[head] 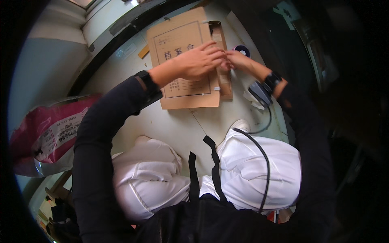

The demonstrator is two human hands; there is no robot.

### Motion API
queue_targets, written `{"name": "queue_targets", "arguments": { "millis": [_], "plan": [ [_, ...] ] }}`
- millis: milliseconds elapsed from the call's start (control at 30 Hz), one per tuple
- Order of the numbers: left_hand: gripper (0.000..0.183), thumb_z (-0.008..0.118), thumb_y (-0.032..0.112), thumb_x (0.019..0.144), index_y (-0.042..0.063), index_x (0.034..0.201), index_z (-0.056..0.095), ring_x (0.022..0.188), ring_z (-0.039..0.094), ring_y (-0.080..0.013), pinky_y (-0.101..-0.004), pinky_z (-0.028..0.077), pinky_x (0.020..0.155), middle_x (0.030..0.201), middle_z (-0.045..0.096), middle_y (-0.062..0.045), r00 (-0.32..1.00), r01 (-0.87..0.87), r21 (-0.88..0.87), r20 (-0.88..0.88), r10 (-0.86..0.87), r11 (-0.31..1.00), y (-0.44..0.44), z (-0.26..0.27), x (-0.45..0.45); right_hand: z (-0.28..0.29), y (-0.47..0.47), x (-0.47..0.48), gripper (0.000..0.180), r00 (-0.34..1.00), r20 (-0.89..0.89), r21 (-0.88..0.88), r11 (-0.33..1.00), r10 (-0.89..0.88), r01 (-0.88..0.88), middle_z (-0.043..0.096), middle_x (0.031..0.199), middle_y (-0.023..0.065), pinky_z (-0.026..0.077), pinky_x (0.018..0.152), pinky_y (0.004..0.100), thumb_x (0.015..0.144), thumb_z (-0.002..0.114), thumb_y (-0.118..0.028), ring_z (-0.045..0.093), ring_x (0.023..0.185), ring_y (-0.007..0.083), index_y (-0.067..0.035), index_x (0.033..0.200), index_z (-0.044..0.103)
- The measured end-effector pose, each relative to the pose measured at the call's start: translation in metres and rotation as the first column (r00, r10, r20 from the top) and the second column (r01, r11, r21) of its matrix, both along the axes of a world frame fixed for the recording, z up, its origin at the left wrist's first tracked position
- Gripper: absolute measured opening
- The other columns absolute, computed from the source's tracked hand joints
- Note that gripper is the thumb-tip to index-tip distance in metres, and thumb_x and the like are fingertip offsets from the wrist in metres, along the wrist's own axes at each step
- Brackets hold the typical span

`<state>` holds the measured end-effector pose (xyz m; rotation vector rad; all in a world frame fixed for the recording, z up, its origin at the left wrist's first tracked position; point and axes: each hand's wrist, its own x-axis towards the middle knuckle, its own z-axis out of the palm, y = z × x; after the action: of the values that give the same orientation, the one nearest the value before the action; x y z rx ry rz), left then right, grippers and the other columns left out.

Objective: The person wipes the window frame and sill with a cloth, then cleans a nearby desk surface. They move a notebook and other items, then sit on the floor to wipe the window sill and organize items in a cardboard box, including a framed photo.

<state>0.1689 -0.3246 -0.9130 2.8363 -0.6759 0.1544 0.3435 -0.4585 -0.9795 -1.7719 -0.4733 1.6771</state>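
Note:
A brown kraft cardboard file box (185, 91) lies on the floor before me, its printed front facing up. Along its right side an open cardboard tray part (225, 88) shows from underneath, and small white pieces sit on the front's right edge. My left hand (199, 60) is over that front, fingers bent toward the right edge. Just past the edge my right hand (238, 60) meets it fingertip to fingertip. Whether anything small is pinched between them is hidden by the fingers and some blur. A purple-rimmed tape roll (242, 51) sits just beyond my right hand.
White crumpled paper (254, 100) lies below my right wrist, which carries a strapped black device (259, 92) with a black cable (265, 158) crossing my right leg. At left stands a pink and silver printed bag (57, 133). A yellow strip (143, 52) lies beside the box.

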Motion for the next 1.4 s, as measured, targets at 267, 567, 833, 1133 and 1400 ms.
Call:
{"name": "queue_targets", "arguments": {
  "millis": [267, 567, 833, 1133, 1400],
  "plan": [
    [0.041, 0.043, 0.025, 0.088, 0.006, 0.125, 0.043, 0.128, 0.031, -0.0268, -0.0467, 0.014, 0.108, 0.134, 0.037, -0.015, 0.982, -0.149, 0.078, -0.102, 0.156, 0.986, -0.023, -0.061, 0.01, 0.026, -0.059, -0.006, 0.028, 0.951, 0.049, -0.382, 0.886, 0.305, -0.264, 0.059, 0.094, 0.0044, 0.05, 0.068, 0.0306, 0.088, 0.045, -0.022, 0.059, 0.077, 0.0139, -0.006, 0.11, 0.051],
    [0.061, 0.047, 0.044, 0.086, 0.01, 0.135, 0.033, 0.132, 0.022, -0.0302, -0.05, 0.012, 0.108, 0.142, 0.026, -0.015, 0.844, -0.421, 0.093, -0.324, 0.427, 0.902, 0.025, -0.045, -0.052, 0.15, -0.011, 0.026, 0.036, 0.811, -0.069, 0.013, 0.813, 0.581, -0.581, 0.063, 0.101, 0.0059, 0.051, 0.074, 0.028, 0.088, 0.054, -0.032, 0.059, 0.092, 0.0125, -0.005, 0.112, 0.058],
    [0.047, 0.053, 0.026, 0.084, 0.005, 0.124, 0.041, 0.124, 0.034, -0.0276, -0.0459, 0.018, 0.107, 0.129, 0.041, -0.014, 0.884, -0.461, -0.069, -0.118, 0.452, 0.885, 0.022, -0.022, -0.023, 0.183, -0.024, 0.159, 0.03, 0.634, 0.763, 0.085, 0.992, -0.127, 0.097, 0.066, 0.087, 0.0081, 0.049, 0.069, 0.0269, 0.085, 0.055, -0.03, 0.063, 0.079, 0.0154, -0.004, 0.098, 0.063],
    [0.046, 0.058, 0.013, 0.077, 0.005, 0.12, 0.043, 0.121, 0.037, -0.0288, -0.0427, 0.023, 0.105, 0.125, 0.043, -0.015, 0.882, -0.464, -0.127, -0.151, 0.446, 0.876, 0.017, -0.006, -0.036, 0.155, 0.009, 0.181, 0.029, -0.121, 0.92, -0.386, 0.914, 0.372, -0.127, 0.062, 0.102, 0.0146, 0.046, 0.081, 0.0422, 0.078, 0.055, -0.028, 0.059, 0.092, 0.0341, -0.007, 0.095, 0.066],
    [0.045, 0.058, 0.008, 0.075, 0.004, 0.117, 0.044, 0.12, 0.037, -0.0315, -0.0411, 0.028, 0.102, 0.125, 0.043, -0.016, 0.871, -0.491, -0.161, -0.1, 0.481, 0.856, 0.028, 0.002, -0.045, 0.131, 0.023, 0.188, 0.027, -0.477, 0.858, -0.231, 0.973, 0.19, -0.028, 0.065, 0.087, 0.014, 0.047, 0.074, 0.0396, 0.078, 0.055, -0.03, 0.062, 0.086, 0.0288, -0.005, 0.082, 0.066]
  ]
}}
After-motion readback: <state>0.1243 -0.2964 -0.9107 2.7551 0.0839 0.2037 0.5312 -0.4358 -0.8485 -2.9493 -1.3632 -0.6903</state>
